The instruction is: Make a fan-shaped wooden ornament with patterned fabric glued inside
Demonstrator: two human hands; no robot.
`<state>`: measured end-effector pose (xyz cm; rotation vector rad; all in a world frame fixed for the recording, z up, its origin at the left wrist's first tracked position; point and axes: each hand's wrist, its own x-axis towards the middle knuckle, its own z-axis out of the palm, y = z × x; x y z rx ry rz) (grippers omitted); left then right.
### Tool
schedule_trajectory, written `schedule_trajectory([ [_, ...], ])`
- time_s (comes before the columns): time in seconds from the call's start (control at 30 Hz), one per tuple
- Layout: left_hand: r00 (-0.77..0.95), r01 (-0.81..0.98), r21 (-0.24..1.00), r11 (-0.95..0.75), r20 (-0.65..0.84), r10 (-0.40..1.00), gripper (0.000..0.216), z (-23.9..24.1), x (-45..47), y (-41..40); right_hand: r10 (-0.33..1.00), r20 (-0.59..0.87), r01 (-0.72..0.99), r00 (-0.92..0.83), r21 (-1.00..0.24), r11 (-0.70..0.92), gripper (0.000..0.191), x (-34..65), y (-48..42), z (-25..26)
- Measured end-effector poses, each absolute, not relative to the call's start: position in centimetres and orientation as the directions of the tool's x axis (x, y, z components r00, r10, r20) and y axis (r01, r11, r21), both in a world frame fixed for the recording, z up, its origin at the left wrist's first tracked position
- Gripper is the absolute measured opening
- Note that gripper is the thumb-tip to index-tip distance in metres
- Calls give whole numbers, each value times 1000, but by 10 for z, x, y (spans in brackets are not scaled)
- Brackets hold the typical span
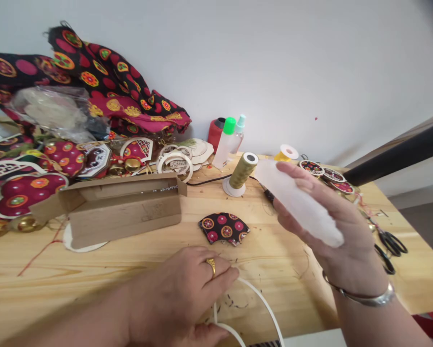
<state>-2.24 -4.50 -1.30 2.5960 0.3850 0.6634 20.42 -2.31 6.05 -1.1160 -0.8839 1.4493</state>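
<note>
While my left hand [187, 289] pinches the white frame [263, 301], right hand [349, 241] grips translucent piece [301, 205] | frame's likely light, springy | I'd hold edges

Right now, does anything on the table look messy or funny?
Yes, a bit: dark scraps lie scattered on the table, seen through the white frame in the left hand, like litter. A loose red thread also trails out untidily at the left.

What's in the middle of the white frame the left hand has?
Inside the white frame, wooden tabletop and small dark scraps show. The left hand covers part, so anything beneath it can't be seen.
</note>
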Motion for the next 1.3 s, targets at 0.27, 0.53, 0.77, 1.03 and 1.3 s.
schedule_trajectory([
  [0.27,852,141,497,-856,379,360,51,-19,-28,-46,993,-30,-317,116,-948,9,20,224,-8,87],
  [0.53,841,138,442,-886,420,340,67,-31,-28,-43,914,216,-113,343,-957,269,13,249,38,111],
  [0.77,794,159,399,-903,491,357,61,-51,-25,-44,932,-74,-120,355,-992,-33,23,245,89,65],
  [1.03,798,168,428,-888,470,378,65,-42,-28,-44,932,-188,14,309,-979,-202,15,224,120,9],
  [1.3,685,315,484,-817,480,549,61,-27,-28,-50,937,-188,130,294,-964,-234,37,230,123,-7],
])
